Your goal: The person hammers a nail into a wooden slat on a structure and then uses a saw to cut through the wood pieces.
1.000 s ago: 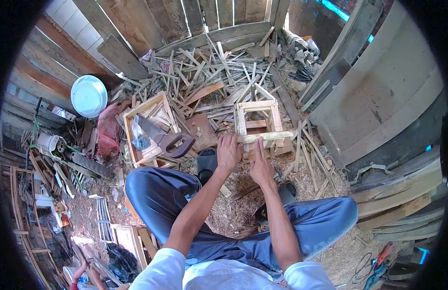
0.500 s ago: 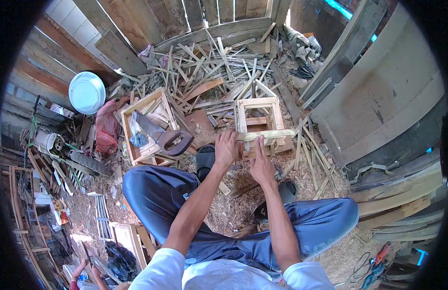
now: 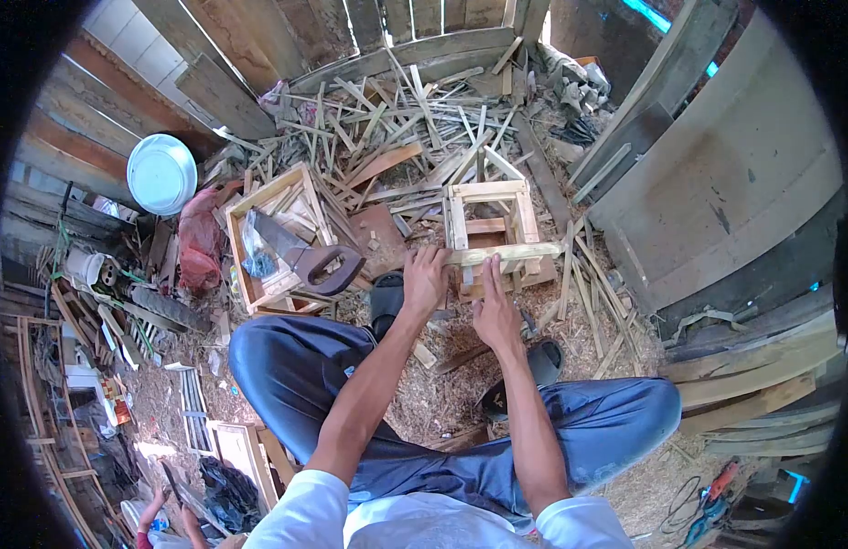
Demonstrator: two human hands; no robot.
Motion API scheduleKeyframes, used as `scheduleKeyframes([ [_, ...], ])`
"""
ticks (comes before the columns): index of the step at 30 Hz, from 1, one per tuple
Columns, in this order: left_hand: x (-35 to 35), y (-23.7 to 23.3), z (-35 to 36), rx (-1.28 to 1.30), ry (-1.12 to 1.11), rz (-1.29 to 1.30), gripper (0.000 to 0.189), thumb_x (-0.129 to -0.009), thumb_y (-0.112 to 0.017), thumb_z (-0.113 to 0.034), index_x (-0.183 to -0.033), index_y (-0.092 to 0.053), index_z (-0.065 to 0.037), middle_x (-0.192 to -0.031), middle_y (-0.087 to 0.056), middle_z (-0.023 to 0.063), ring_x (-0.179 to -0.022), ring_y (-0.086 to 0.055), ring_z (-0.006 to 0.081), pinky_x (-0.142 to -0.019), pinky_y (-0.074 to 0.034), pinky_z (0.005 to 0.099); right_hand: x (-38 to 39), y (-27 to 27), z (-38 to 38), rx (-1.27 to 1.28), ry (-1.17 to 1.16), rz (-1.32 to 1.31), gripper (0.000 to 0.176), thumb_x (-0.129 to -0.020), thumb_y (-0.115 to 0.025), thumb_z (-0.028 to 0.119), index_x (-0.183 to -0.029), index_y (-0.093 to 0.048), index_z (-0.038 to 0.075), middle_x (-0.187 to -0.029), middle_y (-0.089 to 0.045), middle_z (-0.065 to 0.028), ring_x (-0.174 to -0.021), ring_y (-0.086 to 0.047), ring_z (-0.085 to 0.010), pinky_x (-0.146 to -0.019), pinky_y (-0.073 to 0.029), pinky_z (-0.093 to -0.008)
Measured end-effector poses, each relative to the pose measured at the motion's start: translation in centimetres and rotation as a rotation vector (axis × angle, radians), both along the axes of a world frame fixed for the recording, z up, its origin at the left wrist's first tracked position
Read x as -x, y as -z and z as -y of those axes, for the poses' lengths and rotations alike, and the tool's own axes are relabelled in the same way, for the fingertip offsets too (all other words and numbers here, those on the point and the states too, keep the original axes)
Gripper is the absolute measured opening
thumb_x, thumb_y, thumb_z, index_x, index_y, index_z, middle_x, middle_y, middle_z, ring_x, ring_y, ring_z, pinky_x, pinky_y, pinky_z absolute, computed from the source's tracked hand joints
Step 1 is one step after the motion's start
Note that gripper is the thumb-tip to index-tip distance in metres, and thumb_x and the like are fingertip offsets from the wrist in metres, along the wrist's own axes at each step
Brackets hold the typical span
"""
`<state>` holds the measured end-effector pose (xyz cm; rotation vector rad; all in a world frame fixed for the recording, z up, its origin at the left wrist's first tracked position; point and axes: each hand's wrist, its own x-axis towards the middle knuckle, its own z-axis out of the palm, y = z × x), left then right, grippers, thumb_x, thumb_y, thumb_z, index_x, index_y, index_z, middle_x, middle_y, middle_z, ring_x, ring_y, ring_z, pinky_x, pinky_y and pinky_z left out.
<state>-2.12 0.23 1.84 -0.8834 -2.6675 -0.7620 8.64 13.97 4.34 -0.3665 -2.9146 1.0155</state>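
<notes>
A pale slat [image 3: 520,252] is held across the near top edge of the small wooden frame [image 3: 486,191], which stands on the ground [image 3: 442,392] before the person. Its left end is gripped by the left hand [image 3: 427,279], and the right hand [image 3: 495,311] is laid on it with fingers stretched flat. The frame's posts and rails seem already joined; the slat is judged only positioned, not yet fastened.

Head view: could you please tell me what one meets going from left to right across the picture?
white basin → red bag → handsaw → left hand → right hand → large grey panel
</notes>
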Motion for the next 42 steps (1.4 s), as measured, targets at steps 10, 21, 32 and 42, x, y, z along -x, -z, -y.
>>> scheduleKeyframes([
  [10,0.3,0.4,0.0,-0.050,-0.016,0.038,0.029,-0.074,-0.070,-0.014,-0.102,-0.065,-0.008,-0.096,-0.062,0.0073,-0.098,-0.058,0.0263,-0.090,-0.040,0.0403,0.0,-0.4,0.2,-0.006,0.012,0.049,0.083,-0.082,-0.059,0.006,-0.152,-0.016,0.006,-0.160,-0.012,-0.0086,-0.112,-0.057,-0.0385,-0.083,-0.053,-0.0445],
  [21,-4.9,-1.6,-5.4,-0.211,-0.050,0.213,0.041,-0.071,-0.073,-0.010,-0.109,-0.059,-0.006,-0.096,-0.063,0.0135,-0.098,-0.058,0.0320,-0.086,-0.039,0.0436,-2.1,-0.2,-3.8,-0.049,0.102,-0.087,0.076,-0.084,-0.061,0.003,-0.149,-0.022,-0.001,-0.157,-0.019,-0.0178,-0.135,-0.035,-0.0402,-0.110,-0.034,-0.0435],
  [32,-6.0,5.5,-8.8,-1.000,-0.477,0.947,0.028,-0.086,-0.067,-0.014,-0.106,-0.061,0.006,-0.084,-0.070,0.0090,-0.073,-0.066,0.0137,-0.065,-0.053,0.0287,-3.9,1.9,-5.3,0.061,0.083,-0.086,0.078,-0.089,-0.057,0.003,-0.152,-0.011,0.001,-0.157,-0.010,-0.0241,-0.145,-0.018,-0.0368,-0.116,-0.024,-0.0429],
  [42,-4.7,3.2,-7.6,-0.963,-0.291,1.089,0.035,-0.080,-0.078,-0.020,-0.098,-0.065,0.007,-0.080,-0.067,0.0062,-0.071,-0.062,0.0131,-0.065,-0.052,0.0283,-3.8,1.6,-4.9,0.092,0.076,-0.062,0.078,-0.088,-0.055,0.002,-0.152,-0.009,0.000,-0.158,-0.005,-0.0252,-0.143,-0.020,-0.0387,-0.115,-0.026,-0.0412],
])
